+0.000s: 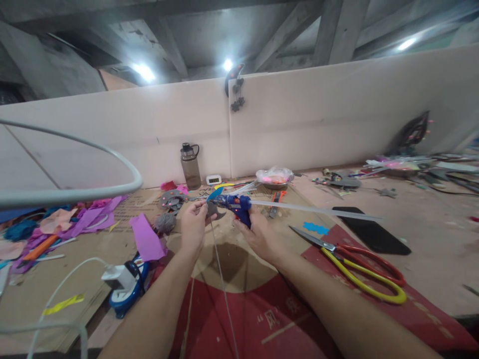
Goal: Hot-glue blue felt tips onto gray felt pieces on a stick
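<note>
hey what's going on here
A person is working with a glue gun at a cluttered table. The right hand grips it, with a long translucent stick jutting from its back. The left hand pinches a grey piece by the nozzle, a blue piece just above it; whether the nozzle touches either is unclear. Scissors and a black phone lie off to the right.

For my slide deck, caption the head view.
Right hand holding a blue glue gun, left hand holding a gray cutout.
</note>
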### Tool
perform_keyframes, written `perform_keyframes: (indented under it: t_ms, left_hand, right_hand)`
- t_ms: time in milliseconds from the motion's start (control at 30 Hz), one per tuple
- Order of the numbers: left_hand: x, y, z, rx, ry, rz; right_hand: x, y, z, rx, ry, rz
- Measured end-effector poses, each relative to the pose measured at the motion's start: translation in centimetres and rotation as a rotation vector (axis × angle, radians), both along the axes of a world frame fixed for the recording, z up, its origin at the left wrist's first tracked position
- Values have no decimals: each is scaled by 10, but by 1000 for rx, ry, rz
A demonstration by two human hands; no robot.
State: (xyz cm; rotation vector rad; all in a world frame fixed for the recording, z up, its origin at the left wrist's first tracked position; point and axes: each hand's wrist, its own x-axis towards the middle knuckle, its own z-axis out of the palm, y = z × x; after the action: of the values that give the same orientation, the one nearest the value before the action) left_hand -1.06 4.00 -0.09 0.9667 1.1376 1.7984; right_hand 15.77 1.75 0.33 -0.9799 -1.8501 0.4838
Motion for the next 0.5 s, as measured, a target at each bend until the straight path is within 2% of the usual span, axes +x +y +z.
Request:
perform_keyframes:
  t_ms: [500]
  left_hand:
    - [1, -1, 2, 21, 12, 0]
  right_hand:
    - [1, 4, -4, -19, -39, -15]
